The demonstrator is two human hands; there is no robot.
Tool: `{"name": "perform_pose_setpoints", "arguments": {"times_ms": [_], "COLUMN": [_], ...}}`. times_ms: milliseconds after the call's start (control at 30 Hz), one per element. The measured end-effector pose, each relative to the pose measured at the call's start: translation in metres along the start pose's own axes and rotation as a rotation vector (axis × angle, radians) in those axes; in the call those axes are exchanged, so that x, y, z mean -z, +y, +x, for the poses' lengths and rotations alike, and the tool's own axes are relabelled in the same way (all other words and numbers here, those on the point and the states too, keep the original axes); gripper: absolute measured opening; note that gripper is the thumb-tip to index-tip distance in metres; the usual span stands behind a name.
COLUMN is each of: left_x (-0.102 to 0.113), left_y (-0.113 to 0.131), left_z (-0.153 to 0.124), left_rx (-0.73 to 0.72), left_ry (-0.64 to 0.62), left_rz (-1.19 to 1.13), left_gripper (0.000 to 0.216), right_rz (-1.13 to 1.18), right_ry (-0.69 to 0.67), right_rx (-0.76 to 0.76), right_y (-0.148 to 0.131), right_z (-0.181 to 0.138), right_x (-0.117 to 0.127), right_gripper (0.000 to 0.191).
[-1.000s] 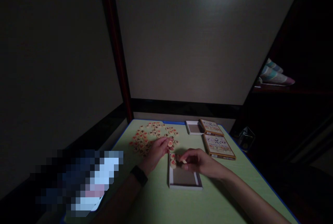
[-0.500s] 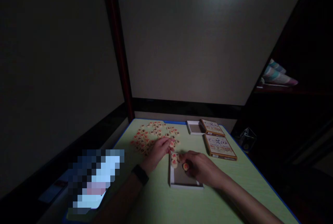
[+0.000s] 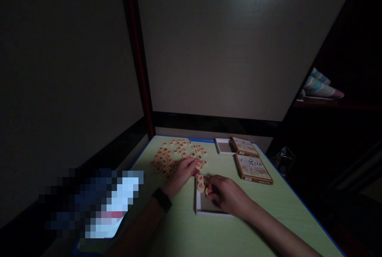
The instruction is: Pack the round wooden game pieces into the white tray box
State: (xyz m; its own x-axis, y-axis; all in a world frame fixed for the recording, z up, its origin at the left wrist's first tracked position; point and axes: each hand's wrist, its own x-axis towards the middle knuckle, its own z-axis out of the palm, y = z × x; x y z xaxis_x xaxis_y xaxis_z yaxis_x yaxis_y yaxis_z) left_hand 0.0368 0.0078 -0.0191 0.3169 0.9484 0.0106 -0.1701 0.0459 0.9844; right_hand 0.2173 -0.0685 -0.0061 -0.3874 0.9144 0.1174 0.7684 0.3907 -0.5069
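Note:
A shallow box tray (image 3: 205, 211) lies on the green table with a few round Chinese chess pieces (image 3: 200, 187) in its far left corner. My right hand (image 3: 223, 194) is over the tray, its fingers closed on a chess piece (image 3: 208, 191) with a red character, beside the ones lying there. Just beyond the tray's far left corner, my left hand (image 3: 185, 171) pinches another red-marked chess piece (image 3: 198, 166) between thumb and fingers. Many loose chess pieces (image 3: 163, 156), red and black, are spread on the table past my left hand, which partly hides them.
Two printed boxes (image 3: 253, 168) lie at the right of the table, the farther one against a second shallow tray (image 3: 223, 146). A blurred, bright object (image 3: 119, 205) is at the table's left edge. A wall panel (image 3: 209, 50) rises behind the table (image 3: 185, 233).
My right hand has brought its chess piece slightly left and down, close beside the pieces in the tray. My left hand keeps its hold, nearly still.

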Motion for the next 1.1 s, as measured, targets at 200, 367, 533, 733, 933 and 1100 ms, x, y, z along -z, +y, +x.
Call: {"name": "perform_pose_setpoints", "arguments": {"times_ms": [200, 367, 533, 733, 933, 1100], "left_x": [0.000, 0.000, -0.001, 0.000, -0.001, -0.001], "left_y": [-0.001, -0.002, -0.001, -0.001, -0.003, -0.001], "left_z": [0.001, 0.002, 0.001, 0.001, 0.002, 0.001], "left_rx": [-0.006, -0.007, -0.011, -0.012, -0.009, 0.001], "left_ry": [-0.003, 0.001, -0.009, -0.006, -0.003, -0.020], "left_rz": [0.003, 0.023, 0.005, 0.022, 0.001, -0.004], "left_gripper": [0.036, 0.034, 0.034, 0.034, 0.037, 0.039], "right_rz": [-0.093, -0.030, 0.049, 0.067, 0.072, 0.068], "right_ry": [0.029, 0.018, 0.027, 0.067, 0.081, 0.081], "right_rx": [-0.009, 0.015, 0.003, 0.011, 0.033, 0.021], "right_y": [-0.003, 0.000, 0.001, 0.008, 0.011, 0.009], "right_z": [-0.003, -0.001, 0.002, 0.003, 0.004, 0.003], "right_x": [0.001, -0.003, -0.006, -0.010, -0.012, -0.010], "right_gripper": [0.018, 0.019, 0.018, 0.018, 0.016, 0.016]}}
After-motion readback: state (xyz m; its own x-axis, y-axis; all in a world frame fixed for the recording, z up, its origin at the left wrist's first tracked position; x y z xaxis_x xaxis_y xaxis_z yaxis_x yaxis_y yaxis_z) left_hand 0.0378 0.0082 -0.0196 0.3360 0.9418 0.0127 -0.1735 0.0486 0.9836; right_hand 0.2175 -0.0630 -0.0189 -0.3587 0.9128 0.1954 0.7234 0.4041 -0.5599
